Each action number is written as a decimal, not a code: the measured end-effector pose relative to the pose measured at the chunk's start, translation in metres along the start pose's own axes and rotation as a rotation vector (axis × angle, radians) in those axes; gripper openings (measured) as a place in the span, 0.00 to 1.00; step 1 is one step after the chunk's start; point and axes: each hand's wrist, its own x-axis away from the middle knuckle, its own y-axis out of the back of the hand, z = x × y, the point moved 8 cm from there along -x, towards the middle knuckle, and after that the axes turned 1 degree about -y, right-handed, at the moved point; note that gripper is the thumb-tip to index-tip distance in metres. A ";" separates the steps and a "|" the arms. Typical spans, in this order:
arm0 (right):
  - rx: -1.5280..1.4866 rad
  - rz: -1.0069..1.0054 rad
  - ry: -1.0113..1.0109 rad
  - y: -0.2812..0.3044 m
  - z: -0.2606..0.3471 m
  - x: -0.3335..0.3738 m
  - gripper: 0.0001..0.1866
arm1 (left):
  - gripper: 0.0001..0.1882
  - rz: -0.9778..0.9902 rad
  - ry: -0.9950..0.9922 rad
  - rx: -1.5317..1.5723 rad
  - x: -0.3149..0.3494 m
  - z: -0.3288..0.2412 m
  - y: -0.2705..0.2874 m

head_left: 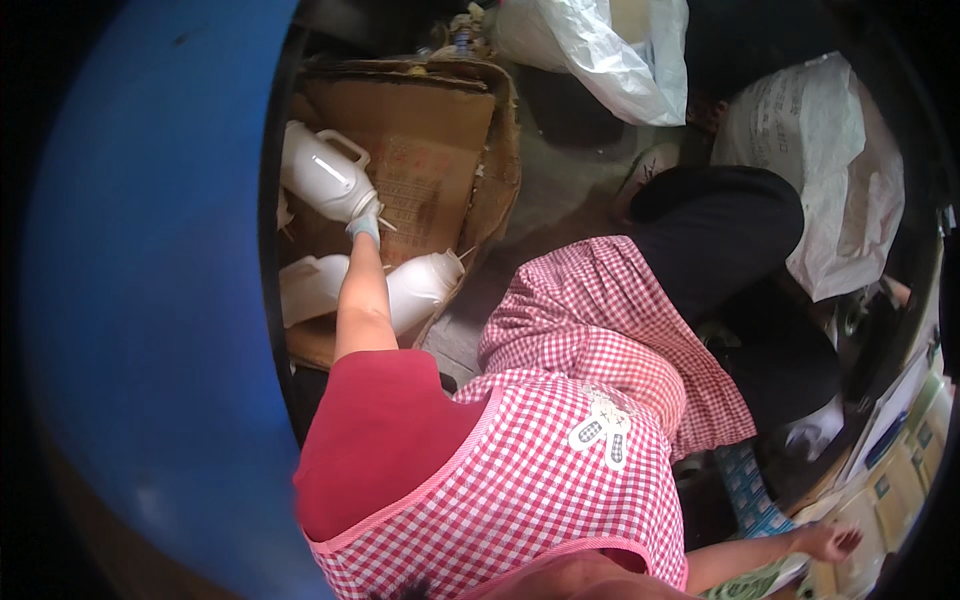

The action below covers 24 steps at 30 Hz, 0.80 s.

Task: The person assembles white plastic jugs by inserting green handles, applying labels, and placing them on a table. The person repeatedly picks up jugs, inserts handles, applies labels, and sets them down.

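My left arm reaches into a cardboard box (400, 110). There my left hand (363, 228), in what looks like a pale glove, is closed round the neck of a white plastic jug (325, 175). This jug lies tilted, its moulded handle upward and its base toward the box's left side. Two more white jugs, one left (313, 285) and one right (420, 285) of my forearm, lie lower in the box. Far off at the lower right, my right hand (830, 542) has its fingers loosely apart and holds nothing. It hovers over or rests by pale packages (905, 480); contact is unclear.
A large blue surface (150, 300) borders the box on the left. White plastic bags stand at the top (610, 60) and upper right (800, 140). Papers and a blue pen (885, 440) lie on the right, near a blue-and-white patterned strip (745, 485).
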 end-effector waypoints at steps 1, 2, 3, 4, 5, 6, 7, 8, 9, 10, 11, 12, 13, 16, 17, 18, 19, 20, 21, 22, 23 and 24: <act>-0.038 0.148 -0.033 -0.031 -0.006 0.017 0.20 | 0.46 0.121 -0.053 0.337 -0.037 0.001 0.009; -0.046 0.245 -0.116 -0.068 -0.011 0.042 0.20 | 0.46 0.243 -0.065 0.634 -0.068 0.003 0.027; -0.023 0.276 -0.073 -0.078 0.027 0.052 0.19 | 0.43 0.185 -0.071 0.508 -0.066 0.014 0.015; -0.045 0.271 -0.080 -0.080 0.047 0.054 0.19 | 0.41 0.137 -0.068 0.369 -0.058 0.018 0.005; -0.054 0.265 -0.058 -0.073 0.076 0.045 0.19 | 0.34 0.103 -0.190 0.385 -0.017 0.018 -0.017; -0.086 0.284 -0.067 -0.081 0.092 0.043 0.19 | 0.30 0.281 -0.176 0.567 0.013 0.016 -0.032; -0.158 0.346 -0.094 -0.093 0.114 0.046 0.18 | 0.27 0.403 -0.158 0.596 0.051 0.007 -0.042; -0.242 0.405 -0.128 -0.112 0.140 0.054 0.18 | 0.22 0.590 -0.098 0.621 0.089 0.017 -0.044; -0.395 0.467 -0.236 -0.131 0.157 0.071 0.18 | 0.20 0.713 -0.010 0.704 0.132 0.029 -0.046; -0.542 0.517 -0.354 -0.147 0.174 0.090 0.18 | 0.21 0.912 0.227 0.765 0.181 0.048 -0.041; -0.573 0.644 -0.378 -0.159 0.233 0.109 0.18 | 0.29 1.074 0.348 0.795 0.232 0.058 -0.032; -0.773 0.766 -0.485 -0.185 0.262 0.131 0.18 | 0.41 1.271 0.230 0.769 0.268 0.065 -0.020; -0.855 0.880 -0.529 -0.194 0.313 0.147 0.17 | 0.42 1.498 -0.128 0.672 0.302 0.050 -0.008; -1.029 1.110 -0.057 -0.189 0.408 0.152 0.29 | 0.39 1.616 -0.194 0.194 0.362 -0.011 0.000; -1.034 1.115 0.228 -0.175 0.441 0.140 0.37 | 0.35 1.600 -0.516 -0.122 0.400 -0.069 0.007; -1.098 1.089 0.340 -0.168 0.449 0.133 0.42 | 0.32 1.586 -0.771 -0.314 0.440 -0.126 0.012; -1.060 1.089 0.402 -0.155 0.450 0.125 0.44 | 0.36 1.646 -0.554 -0.183 0.473 -0.149 0.018; -0.980 0.932 0.398 -0.139 0.442 0.107 0.38 | 0.40 1.666 -0.503 -0.164 0.465 -0.158 0.016; -0.935 0.927 0.169 -0.140 0.407 0.101 0.34 | 0.44 1.686 -0.539 -0.114 0.479 -0.177 0.014; -0.879 0.906 -0.065 -0.141 0.363 0.104 0.30 | 0.48 1.719 -0.572 -0.071 0.496 -0.195 0.010; -0.961 0.840 -0.264 -0.134 0.323 0.104 0.26 | 0.47 1.754 -0.601 -0.004 0.514 -0.213 0.007; -1.038 0.821 -0.372 -0.130 0.287 0.111 0.29 | 0.47 1.800 -0.632 0.081 0.534 -0.229 0.001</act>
